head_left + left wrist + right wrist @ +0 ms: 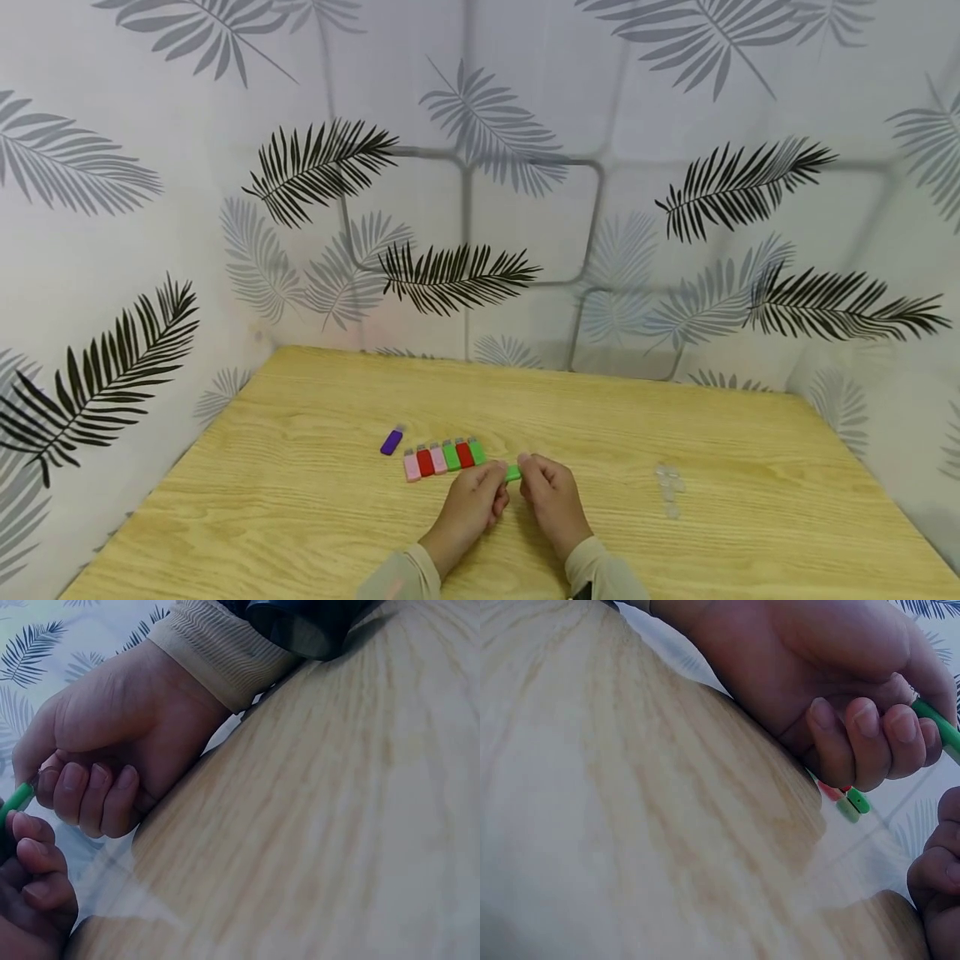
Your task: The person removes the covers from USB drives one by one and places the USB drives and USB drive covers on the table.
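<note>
Between both hands, just above the table, is a green USB flash drive (513, 473). My left hand (471, 504) pinches its left end between thumb and fingers. At the other end, the thumb and forefinger of my right hand (557, 507) grip it, the remaining fingers curled into the palm. The left wrist view has the green drive (19, 797) at its left edge, by the right hand's (112, 742) fingertips. From the right wrist view, the left hand (840, 682) appears close up on the drive (937, 727). Fingers hide both ends of it.
Beyond the left hand, several pink, red and green USB flash drives (444, 457) lie side by side in a row, metal plugs pointing away. A purple one (392, 440) lies apart at the left. Several small clear pieces (669, 487) are on the wooden table (750, 533) at right.
</note>
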Demonstrator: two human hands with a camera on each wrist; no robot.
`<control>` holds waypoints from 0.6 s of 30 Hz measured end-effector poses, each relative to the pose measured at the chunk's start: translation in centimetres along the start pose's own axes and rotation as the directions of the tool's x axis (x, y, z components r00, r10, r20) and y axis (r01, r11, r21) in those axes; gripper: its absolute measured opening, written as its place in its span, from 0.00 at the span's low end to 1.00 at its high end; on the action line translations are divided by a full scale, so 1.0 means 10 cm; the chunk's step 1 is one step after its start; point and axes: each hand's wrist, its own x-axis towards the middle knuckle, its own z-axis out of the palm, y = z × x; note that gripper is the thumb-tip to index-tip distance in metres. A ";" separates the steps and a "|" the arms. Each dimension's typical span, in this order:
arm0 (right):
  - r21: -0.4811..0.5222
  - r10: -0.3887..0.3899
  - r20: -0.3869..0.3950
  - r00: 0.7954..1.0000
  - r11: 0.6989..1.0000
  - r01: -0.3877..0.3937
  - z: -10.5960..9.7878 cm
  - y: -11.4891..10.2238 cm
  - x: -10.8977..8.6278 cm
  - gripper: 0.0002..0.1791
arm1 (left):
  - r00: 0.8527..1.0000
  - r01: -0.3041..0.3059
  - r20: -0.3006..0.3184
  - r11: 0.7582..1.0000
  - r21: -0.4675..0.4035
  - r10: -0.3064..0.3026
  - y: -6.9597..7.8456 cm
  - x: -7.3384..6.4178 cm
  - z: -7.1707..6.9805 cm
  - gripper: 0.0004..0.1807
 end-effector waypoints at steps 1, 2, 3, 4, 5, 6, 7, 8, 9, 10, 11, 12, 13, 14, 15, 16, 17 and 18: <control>0.001 0.005 0.001 1.000 1.000 -0.005 0.00 0.00 0.00 0.26 | 1.000 0.005 -0.008 1.000 -0.009 -0.005 0.00 0.00 0.00 0.20; -0.001 0.010 0.002 1.000 1.000 -0.010 0.00 0.00 0.00 0.26 | 1.000 0.006 -0.015 1.000 -0.016 -0.006 0.00 0.00 0.00 0.20; -0.002 0.015 0.001 1.000 1.000 -0.015 0.00 0.00 0.00 0.26 | 1.000 0.007 -0.020 1.000 -0.017 -0.008 0.00 0.00 0.01 0.20; -0.003 0.020 -0.001 1.000 1.000 -0.020 0.01 0.00 0.00 0.26 | 1.000 0.004 -0.023 1.000 -0.014 -0.005 0.00 0.00 0.01 0.20; -0.008 0.021 -0.002 1.000 1.000 -0.021 0.00 0.00 0.00 0.26 | 1.000 0.003 -0.024 1.000 -0.004 -0.004 0.01 0.00 0.01 0.20; -0.011 0.026 -0.005 1.000 1.000 -0.026 0.00 0.00 0.00 0.26 | 1.000 -0.003 -0.021 1.000 0.014 0.003 0.00 0.00 0.01 0.20; -0.014 0.030 -0.008 1.000 0.999 -0.030 0.00 0.01 0.01 0.26 | 1.000 -0.007 -0.016 0.999 0.033 0.008 0.01 0.00 0.01 0.21; -0.016 0.034 -0.012 0.999 0.999 -0.034 0.00 0.01 0.01 0.25 | 1.000 -0.015 -0.010 0.998 0.053 0.016 0.00 0.00 0.01 0.21; -0.014 0.037 -0.014 0.999 0.999 -0.038 0.00 0.01 0.01 0.25 | 1.000 -0.019 -0.004 0.997 0.072 0.020 0.01 -0.01 0.00 0.22; -0.011 0.039 -0.015 0.999 0.999 -0.039 -0.01 0.01 0.02 0.25 | 1.000 -0.025 0.004 0.996 0.086 0.025 0.00 -0.01 0.00 0.22; -0.011 0.039 -0.013 0.999 0.999 -0.039 -0.01 0.01 0.02 0.25 | 1.000 -0.027 0.011 0.995 0.095 0.026 0.00 -0.01 0.00 0.22; -0.005 0.042 -0.010 0.999 0.999 -0.042 -0.01 0.01 0.02 0.26 | 1.000 -0.026 0.013 0.995 0.095 0.025 0.00 -0.01 0.00 0.22; -0.002 0.043 -0.006 0.999 0.999 -0.043 -0.02 0.02 0.03 0.26 | 1.000 -0.020 0.012 0.996 0.082 0.020 0.00 0.00 0.00 0.22; -0.001 0.041 0.000 0.999 0.999 -0.041 -0.02 0.02 0.03 0.26 | 1.000 -0.014 0.009 0.998 0.065 0.014 0.00 0.00 0.00 0.22; -0.003 0.037 0.007 0.999 0.999 -0.037 -0.02 0.02 0.03 0.26 | 1.000 -0.009 0.003 0.999 0.048 0.009 0.01 0.00 0.00 0.22; -0.006 0.032 0.014 0.999 0.999 -0.032 -0.02 0.01 0.02 0.27 | 1.000 -0.004 -0.004 1.000 0.029 0.004 0.01 0.00 0.00 0.21; -0.009 0.028 0.019 0.999 1.000 -0.028 -0.02 0.01 0.02 0.27 | 1.000 0.001 -0.012 1.000 0.010 -0.001 0.01 0.00 0.01 0.21; -0.009 0.025 0.022 0.999 1.000 -0.024 -0.02 0.01 0.01 0.27 | 1.000 0.002 -0.020 1.000 -0.005 -0.003 0.01 0.00 0.01 0.21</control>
